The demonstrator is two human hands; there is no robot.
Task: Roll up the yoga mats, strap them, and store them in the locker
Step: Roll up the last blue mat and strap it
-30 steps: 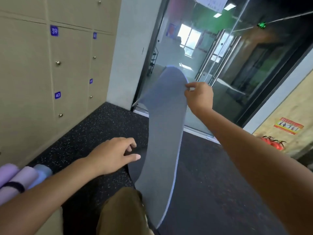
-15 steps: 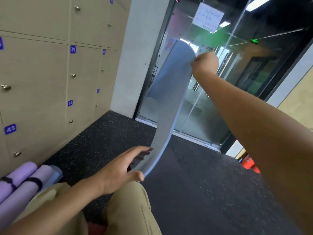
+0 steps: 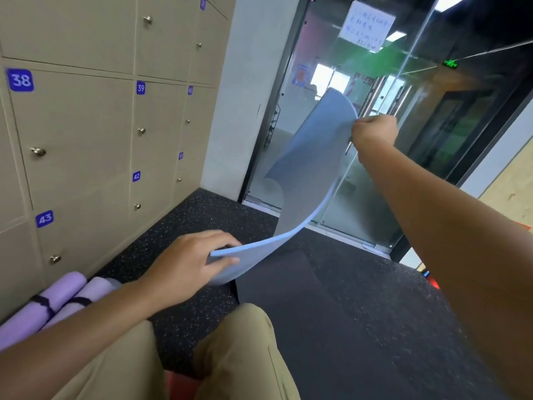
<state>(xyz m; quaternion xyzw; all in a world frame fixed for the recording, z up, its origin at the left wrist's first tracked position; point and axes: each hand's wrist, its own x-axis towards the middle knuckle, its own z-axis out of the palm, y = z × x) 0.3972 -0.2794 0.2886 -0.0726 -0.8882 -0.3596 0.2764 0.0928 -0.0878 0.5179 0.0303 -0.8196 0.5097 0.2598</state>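
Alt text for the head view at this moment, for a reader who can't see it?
A person holds a blue mat up off the dark floor, the right hand gripping its raised edge and the left hand pinching its near corner. Two strapped purple rolls lie against numbered lockers on the left.

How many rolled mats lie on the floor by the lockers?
2 purple rolls are plain: one next to the lockers, the other beside it, each with a black strap. A grey end beyond them may be a third; the left arm hides the rest.
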